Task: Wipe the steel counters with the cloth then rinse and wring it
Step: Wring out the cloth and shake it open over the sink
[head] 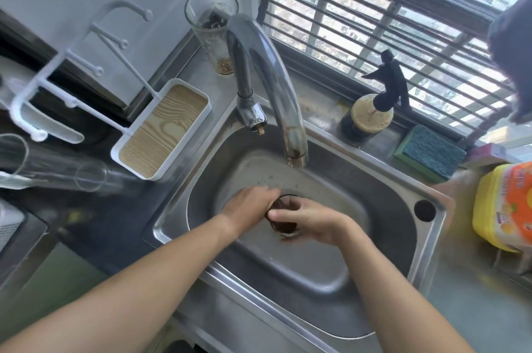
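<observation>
Left hand: your left hand (249, 204) reaches into the sink (403, 191), fingers curled down at the rim of the drain strainer (283, 224); whether it grips the strainer or only rests on it, you cannot tell from here.
Right hand: your right hand (312, 221) cups the strainer from the other side, thumb laid across its top and fingers curled round it.
Cloth: no cloth shows anywhere in view, so its place cannot be told; the only wiping thing in sight is the green-and-blue sponge (430, 152) on the sill ledge.
Stage: judged from this, wiping, rinsing and wringing are all not yet done; you are busy at the drain.
Risk, strainer: dark residue sits in it; tip it while lifting and the muck will likely drop into the basin or down the drain.
Risk, faucet: the faucet (276, 93) spout hangs just beyond your hands; raise them carelessly and your knuckles may strike it.
Risk, glass: the tall glass (214, 32) stands near the faucet base and could topple if knocked.
Edges: the yellow bottle (506, 208) crowds the right rim; the white tray (164, 129) crowds the left.
Open room: the basin floor toward you is bare steel; draw back that way.
</observation>
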